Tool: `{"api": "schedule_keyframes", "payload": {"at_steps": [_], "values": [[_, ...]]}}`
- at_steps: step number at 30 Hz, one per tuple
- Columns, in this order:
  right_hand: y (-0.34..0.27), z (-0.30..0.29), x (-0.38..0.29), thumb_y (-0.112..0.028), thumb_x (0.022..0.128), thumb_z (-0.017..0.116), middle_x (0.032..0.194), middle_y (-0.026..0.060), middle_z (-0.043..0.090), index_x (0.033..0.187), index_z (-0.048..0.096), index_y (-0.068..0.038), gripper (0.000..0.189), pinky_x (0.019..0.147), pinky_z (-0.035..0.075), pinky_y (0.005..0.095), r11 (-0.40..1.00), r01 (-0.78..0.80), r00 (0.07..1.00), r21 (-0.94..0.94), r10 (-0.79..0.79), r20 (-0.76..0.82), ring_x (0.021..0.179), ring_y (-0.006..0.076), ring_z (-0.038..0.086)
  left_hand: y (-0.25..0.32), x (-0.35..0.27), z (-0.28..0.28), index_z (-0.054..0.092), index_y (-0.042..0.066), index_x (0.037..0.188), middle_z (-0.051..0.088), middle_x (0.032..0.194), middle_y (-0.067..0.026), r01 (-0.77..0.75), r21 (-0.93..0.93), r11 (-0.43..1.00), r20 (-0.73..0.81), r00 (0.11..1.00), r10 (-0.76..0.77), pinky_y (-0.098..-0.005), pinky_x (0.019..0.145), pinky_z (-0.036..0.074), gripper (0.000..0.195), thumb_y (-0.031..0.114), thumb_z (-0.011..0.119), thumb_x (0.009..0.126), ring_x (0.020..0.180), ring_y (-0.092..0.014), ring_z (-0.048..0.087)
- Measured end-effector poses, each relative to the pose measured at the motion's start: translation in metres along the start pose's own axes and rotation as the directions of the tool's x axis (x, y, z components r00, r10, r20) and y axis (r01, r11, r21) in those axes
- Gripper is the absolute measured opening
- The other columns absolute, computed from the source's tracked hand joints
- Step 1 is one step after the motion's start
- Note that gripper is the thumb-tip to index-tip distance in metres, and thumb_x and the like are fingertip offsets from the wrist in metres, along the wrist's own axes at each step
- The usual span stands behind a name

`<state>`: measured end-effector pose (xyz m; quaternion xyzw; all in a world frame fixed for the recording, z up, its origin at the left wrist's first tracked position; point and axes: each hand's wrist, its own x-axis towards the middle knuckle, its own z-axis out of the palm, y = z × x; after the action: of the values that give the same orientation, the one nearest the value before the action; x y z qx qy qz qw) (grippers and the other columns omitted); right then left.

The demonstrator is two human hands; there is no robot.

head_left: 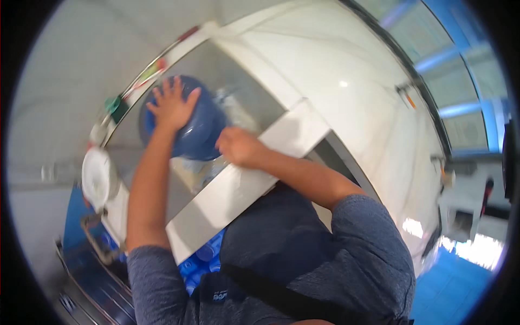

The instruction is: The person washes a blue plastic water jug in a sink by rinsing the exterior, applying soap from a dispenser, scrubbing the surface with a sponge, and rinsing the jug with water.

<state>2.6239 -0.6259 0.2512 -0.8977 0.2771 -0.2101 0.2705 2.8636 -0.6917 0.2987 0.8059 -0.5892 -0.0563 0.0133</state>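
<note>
A rounded blue plastic basin (203, 130) sits tilted inside a deep rectangular sink (223, 203) with a wide pale front ledge. My left hand (172, 105) rests on the basin with its fingers spread apart. Close to the basin's right side, above the ledge, is my right hand (239, 148) with curled fingers. Blur hides whether it pinches anything. Under the basin lies some clear, crumpled-looking material (237, 107), partly covered and too blurred to name.
A white round bowl (97, 176) stands at the sink's left corner. Beside the far-left edge is a green object (115, 107). Blue bottles or packs (203, 256) sit below the front ledge. White sheeting or wall (345, 85) rises on the right.
</note>
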Motion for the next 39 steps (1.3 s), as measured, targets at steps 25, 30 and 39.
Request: {"api": "schedule_keyframes", "payload": {"at_steps": [25,30,39], "values": [[0.161,-0.12,-0.124,-0.013,0.093,0.054,0.143,0.0177,0.058,0.129,0.065,-0.005,0.039,0.122,0.032,0.048,0.938,-0.24,0.898,-0.252,0.115,-0.425,0.14,0.0361,0.047,-0.079,0.164,0.044,0.022,0.004,0.163,0.024,0.168,-0.0244,0.197,0.098,0.976,0.123,0.97,-0.208,-0.0663,0.121,0.014,0.126,0.098,0.028,0.079,0.156,-0.042,0.019],[0.169,-0.16,-0.332,-0.01,0.096,0.051,0.143,0.0177,0.058,0.136,0.063,-0.007,0.041,0.123,0.029,0.051,0.559,-0.772,0.616,-0.302,0.539,-0.575,0.142,0.036,0.043,-0.074,0.16,0.044,0.025,-0.004,0.16,0.03,0.164,-0.0287,0.436,0.026,0.9,0.132,0.891,-0.435,-0.0548,0.124,0.018,0.132,0.099,0.033,0.078,0.153,-0.04,0.027],[0.192,-0.287,-0.642,-0.03,0.089,0.057,0.102,0.0176,0.073,0.096,0.074,-0.003,0.033,0.089,0.054,0.0418,-0.759,-0.606,-0.602,0.239,0.242,-0.761,0.104,0.0311,0.069,-0.059,0.108,0.036,0.029,-0.004,0.159,0.037,0.159,-0.0298,-0.009,-0.251,0.968,0.082,0.996,0.03,-0.0406,0.124,0.025,0.093,0.068,0.043,0.102,0.148,-0.039,0.037]]}}
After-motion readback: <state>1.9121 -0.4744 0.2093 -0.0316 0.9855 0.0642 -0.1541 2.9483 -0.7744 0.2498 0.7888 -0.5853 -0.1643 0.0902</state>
